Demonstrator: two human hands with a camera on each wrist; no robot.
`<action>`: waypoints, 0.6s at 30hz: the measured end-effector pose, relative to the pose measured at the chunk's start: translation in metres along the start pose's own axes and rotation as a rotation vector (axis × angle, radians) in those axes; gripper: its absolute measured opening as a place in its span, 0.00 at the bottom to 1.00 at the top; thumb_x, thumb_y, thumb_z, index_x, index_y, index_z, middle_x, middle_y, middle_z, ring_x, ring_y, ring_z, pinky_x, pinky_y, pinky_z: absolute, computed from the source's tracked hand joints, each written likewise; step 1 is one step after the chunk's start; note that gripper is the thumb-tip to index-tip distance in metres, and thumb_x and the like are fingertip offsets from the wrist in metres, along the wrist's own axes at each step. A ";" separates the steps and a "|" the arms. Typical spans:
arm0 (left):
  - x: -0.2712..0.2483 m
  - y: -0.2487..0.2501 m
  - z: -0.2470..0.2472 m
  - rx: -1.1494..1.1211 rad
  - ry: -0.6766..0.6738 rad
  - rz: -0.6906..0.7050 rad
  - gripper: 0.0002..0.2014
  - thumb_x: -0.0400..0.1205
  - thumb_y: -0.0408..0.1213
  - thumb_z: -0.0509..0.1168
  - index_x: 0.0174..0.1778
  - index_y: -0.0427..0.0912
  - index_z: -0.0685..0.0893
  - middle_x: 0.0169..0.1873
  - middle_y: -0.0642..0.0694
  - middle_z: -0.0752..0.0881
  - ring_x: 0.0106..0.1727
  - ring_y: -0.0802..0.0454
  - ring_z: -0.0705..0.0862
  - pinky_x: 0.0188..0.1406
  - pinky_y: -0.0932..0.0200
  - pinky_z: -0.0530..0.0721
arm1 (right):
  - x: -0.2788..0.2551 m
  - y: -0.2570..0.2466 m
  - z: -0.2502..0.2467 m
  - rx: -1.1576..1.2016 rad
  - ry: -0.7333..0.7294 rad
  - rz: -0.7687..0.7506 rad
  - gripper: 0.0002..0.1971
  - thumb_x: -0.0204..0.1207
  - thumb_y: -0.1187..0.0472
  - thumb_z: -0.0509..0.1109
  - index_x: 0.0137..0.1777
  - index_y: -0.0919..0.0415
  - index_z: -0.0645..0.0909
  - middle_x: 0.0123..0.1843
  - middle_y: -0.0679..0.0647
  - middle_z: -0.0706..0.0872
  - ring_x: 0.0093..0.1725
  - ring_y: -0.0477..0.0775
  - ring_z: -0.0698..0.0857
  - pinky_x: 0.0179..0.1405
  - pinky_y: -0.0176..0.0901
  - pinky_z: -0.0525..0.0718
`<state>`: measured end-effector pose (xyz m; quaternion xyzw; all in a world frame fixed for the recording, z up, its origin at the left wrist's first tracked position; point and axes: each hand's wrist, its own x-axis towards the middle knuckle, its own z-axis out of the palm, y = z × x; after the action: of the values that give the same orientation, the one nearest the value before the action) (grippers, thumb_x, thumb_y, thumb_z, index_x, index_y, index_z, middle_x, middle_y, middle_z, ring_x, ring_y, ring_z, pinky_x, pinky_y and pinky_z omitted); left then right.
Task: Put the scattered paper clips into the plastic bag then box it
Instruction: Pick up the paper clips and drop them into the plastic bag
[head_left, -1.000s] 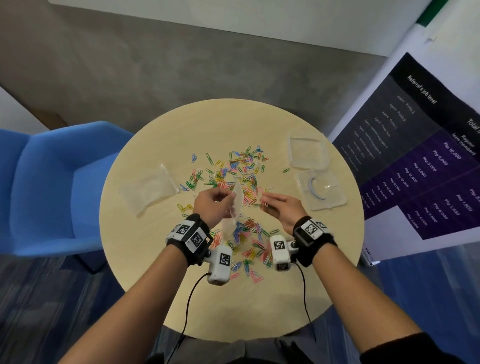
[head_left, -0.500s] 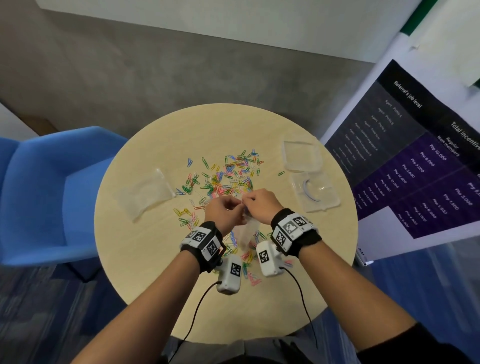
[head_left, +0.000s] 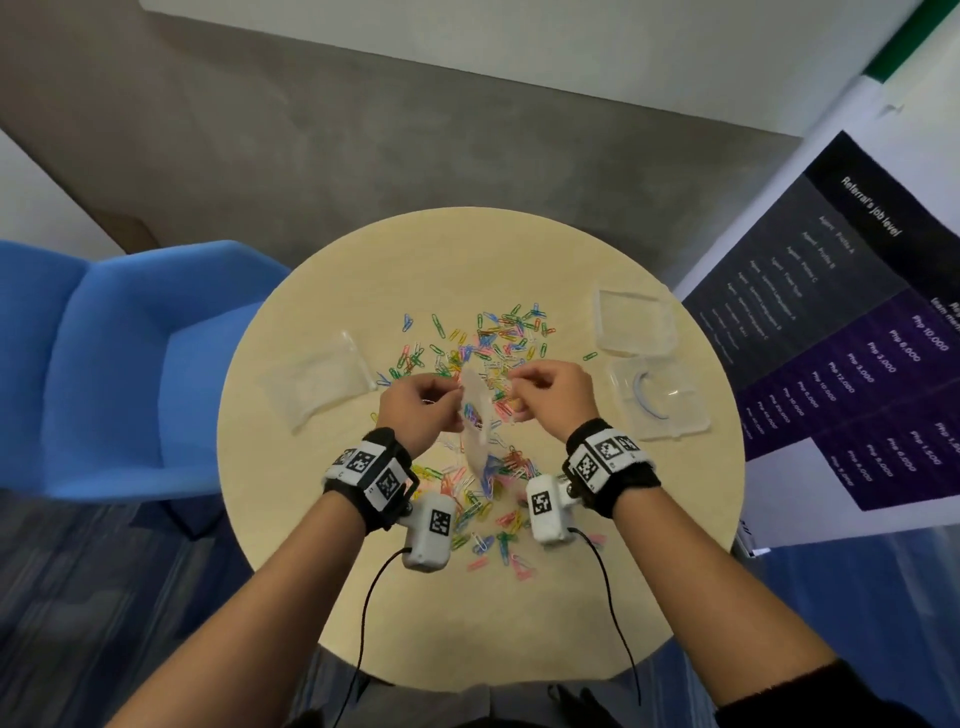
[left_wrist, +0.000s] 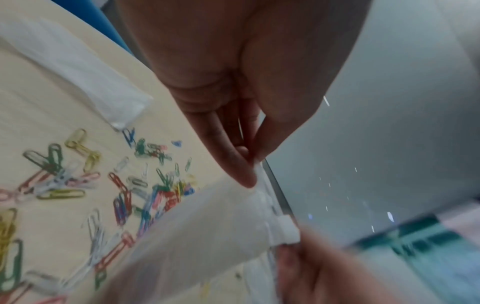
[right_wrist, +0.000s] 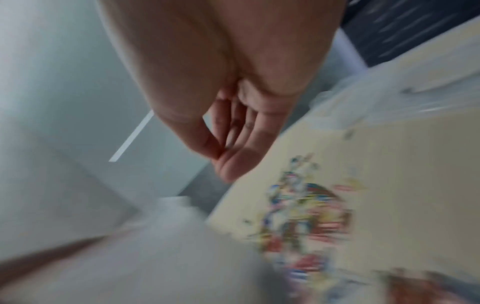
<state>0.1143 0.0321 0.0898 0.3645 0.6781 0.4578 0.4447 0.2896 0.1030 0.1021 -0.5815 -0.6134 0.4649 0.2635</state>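
Coloured paper clips (head_left: 498, 343) lie scattered over the round table (head_left: 415, 260). A clear plastic bag (head_left: 475, 421) hangs upright above them, with clips showing at its lower end. My left hand (head_left: 456, 388) pinches the bag's top edge; the left wrist view shows that pinch (left_wrist: 253, 164) just above the white zip slider (left_wrist: 285, 228). My right hand (head_left: 519, 379) is just right of the bag's top. The blurred right wrist view shows this hand (right_wrist: 221, 158) with thumb against fingertips and nothing visible between them. The clear box (head_left: 691, 426) stands at the right.
The box's clear lid (head_left: 634, 325) lies behind the box. A second clear bag (head_left: 317, 382) lies flat at the table's left. A blue chair (head_left: 130, 364) stands left of the table and a printed banner (head_left: 857, 338) right of it.
Half a second ago both hands met at the bag's top. The right hand has since drawn away to the right, while the left still holds the bag.
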 end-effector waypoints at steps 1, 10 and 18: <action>0.001 0.001 -0.009 -0.040 0.011 -0.006 0.06 0.80 0.30 0.70 0.46 0.30 0.88 0.32 0.37 0.88 0.27 0.50 0.88 0.36 0.53 0.92 | 0.005 0.015 -0.001 -0.077 0.049 0.015 0.06 0.76 0.68 0.73 0.50 0.64 0.89 0.38 0.60 0.90 0.33 0.54 0.88 0.36 0.50 0.92; 0.002 -0.007 -0.056 0.002 0.045 0.006 0.09 0.80 0.39 0.72 0.47 0.36 0.89 0.34 0.43 0.87 0.31 0.53 0.82 0.31 0.63 0.84 | -0.033 0.127 0.068 -1.138 -0.485 -0.115 0.56 0.64 0.23 0.66 0.86 0.47 0.44 0.88 0.56 0.47 0.84 0.69 0.52 0.80 0.65 0.63; -0.004 -0.028 -0.049 0.065 0.062 -0.050 0.07 0.81 0.37 0.71 0.45 0.36 0.89 0.30 0.47 0.84 0.29 0.53 0.80 0.28 0.60 0.79 | -0.045 0.116 0.081 -1.185 -0.472 -0.412 0.21 0.77 0.74 0.62 0.70 0.67 0.73 0.68 0.66 0.74 0.61 0.66 0.76 0.47 0.55 0.82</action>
<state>0.0674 0.0055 0.0731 0.3475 0.7148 0.4354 0.4228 0.2818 0.0254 -0.0243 -0.3814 -0.9048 0.1043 -0.1584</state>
